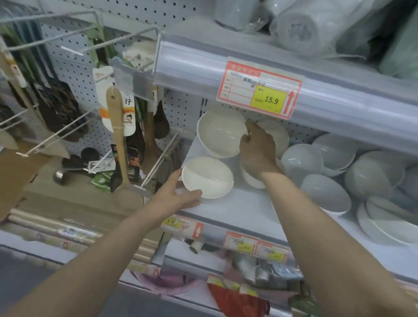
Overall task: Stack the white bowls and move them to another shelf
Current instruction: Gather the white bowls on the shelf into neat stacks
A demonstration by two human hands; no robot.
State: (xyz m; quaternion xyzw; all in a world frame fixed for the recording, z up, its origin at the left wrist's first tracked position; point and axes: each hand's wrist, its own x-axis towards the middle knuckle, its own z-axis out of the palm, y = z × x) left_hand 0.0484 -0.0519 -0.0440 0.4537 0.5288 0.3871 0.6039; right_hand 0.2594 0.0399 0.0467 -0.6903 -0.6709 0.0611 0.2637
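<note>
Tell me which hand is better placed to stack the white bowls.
Probably right. The right hand pinches the rim of the tilted white bowl; the left hand only holds the front white bowl on the shelf.

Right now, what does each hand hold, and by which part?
The left hand grips the lower white bowl by its near-left rim; the right hand holds the tilted upper white bowl by its right rim.

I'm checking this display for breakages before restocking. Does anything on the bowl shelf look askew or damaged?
No damage shows. The pale grey-blue round bowls at the right of the white shelf lie tipped at mixed angles, unstacked. The right hand holds one round white bowl steeply tilted.
</note>
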